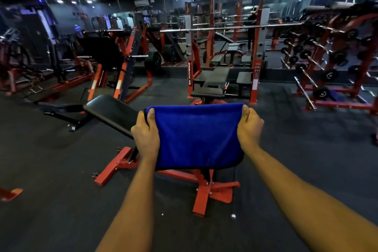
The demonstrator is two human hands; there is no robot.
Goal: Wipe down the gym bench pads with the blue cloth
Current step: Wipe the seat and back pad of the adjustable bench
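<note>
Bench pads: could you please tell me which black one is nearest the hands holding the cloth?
The slanted pad right beside the left hand, partly behind the blue cloth; the other pads sit farther back inside the red rack.

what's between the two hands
The blue cloth, spread between the left hand and right hand, each gripping a top corner, in the head view.

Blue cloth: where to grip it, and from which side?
Grip the blue cloth at the two ends of its top edge, coming from the near side, thumbs on the near face, as the left hand and right hand do. It is limp and wide; pinching both ends keeps it spread instead of bunching.
</note>
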